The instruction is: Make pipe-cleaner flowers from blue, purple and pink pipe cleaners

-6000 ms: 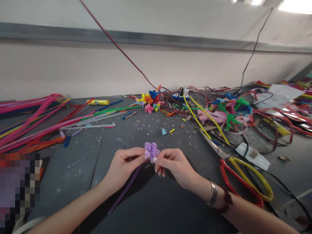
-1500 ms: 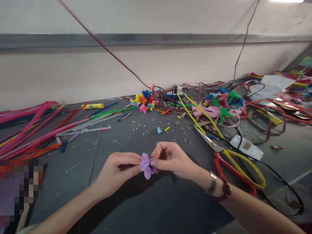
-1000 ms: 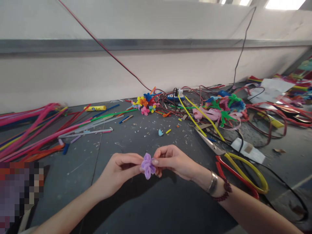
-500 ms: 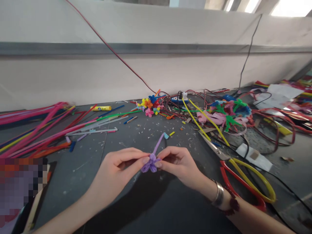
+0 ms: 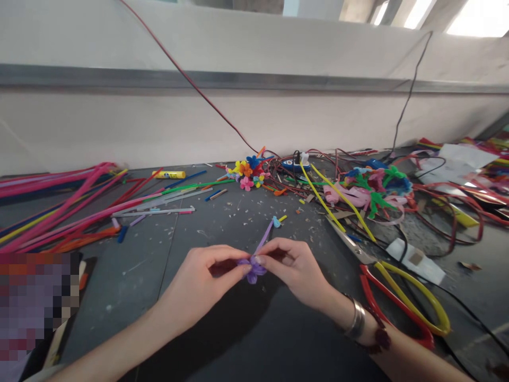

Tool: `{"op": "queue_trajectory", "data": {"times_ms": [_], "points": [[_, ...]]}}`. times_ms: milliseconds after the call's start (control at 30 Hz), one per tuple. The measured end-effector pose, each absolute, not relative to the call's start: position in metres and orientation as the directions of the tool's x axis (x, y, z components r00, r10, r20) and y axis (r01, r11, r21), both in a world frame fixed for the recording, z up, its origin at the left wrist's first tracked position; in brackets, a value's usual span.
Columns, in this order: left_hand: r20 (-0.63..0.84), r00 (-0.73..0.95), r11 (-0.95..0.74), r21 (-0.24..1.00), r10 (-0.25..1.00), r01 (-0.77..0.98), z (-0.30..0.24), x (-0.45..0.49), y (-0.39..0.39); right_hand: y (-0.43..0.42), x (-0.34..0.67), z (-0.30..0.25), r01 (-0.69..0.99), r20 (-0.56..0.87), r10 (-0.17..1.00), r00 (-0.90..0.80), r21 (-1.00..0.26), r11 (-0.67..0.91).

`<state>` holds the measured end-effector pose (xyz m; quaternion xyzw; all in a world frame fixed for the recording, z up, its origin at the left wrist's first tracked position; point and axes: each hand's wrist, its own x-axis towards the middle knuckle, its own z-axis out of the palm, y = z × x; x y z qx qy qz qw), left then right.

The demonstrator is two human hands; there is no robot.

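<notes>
A purple pipe-cleaner flower [image 5: 253, 277] is held between both hands above the dark table. My left hand [image 5: 210, 273] pinches its left petals between thumb and fingers. On the other side, my right hand [image 5: 292, 265] grips petals near the centre, with the thumb over part of the flower. The purple stem [image 5: 265, 236] points up and away from me. Beyond it, a small light-blue piece [image 5: 277, 222] and a short yellow piece [image 5: 282, 218] show at the stem's far end; whether they touch it I cannot tell.
Scissors [image 5: 368, 259] with red and yellow handles lie open at right. Loose pipe cleaners [image 5: 91, 199] spread across the left. Toward the wall are a yellow glue tube [image 5: 169, 174], small colourful flowers [image 5: 246, 172], a power strip [image 5: 295, 165] and tangled cables.
My left hand has shifted slightly right along with the flower. My right thumb has moved up over the petals near the centre, and the flower has turned a little.
</notes>
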<state>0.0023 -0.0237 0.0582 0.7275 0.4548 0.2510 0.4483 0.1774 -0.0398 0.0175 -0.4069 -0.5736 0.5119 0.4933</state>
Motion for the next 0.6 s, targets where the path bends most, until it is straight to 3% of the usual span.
{"op": "queue_trajectory", "data": {"times_ms": [233, 433, 600], "points": [[-0.290, 0.504, 0.136, 0.937, 0.814, 0.320, 0.052, 0.000, -0.015, -0.041, 0.175, 0.013, 0.019, 0.139, 0.966, -0.220, -0.989, 0.147], [-0.247, 0.484, 0.108, 0.949, 0.840, 0.297, 0.045, 0.002, -0.016, -0.039, 0.175, 0.009, 0.111, 0.168, 0.960, -0.222, -0.974, 0.196], [-0.247, 0.483, 0.136, 0.958, 0.840, 0.255, 0.039, 0.001, -0.016, -0.037, 0.174, 0.010, 0.067, 0.153, 0.965, -0.215, -0.983, 0.171]]}}
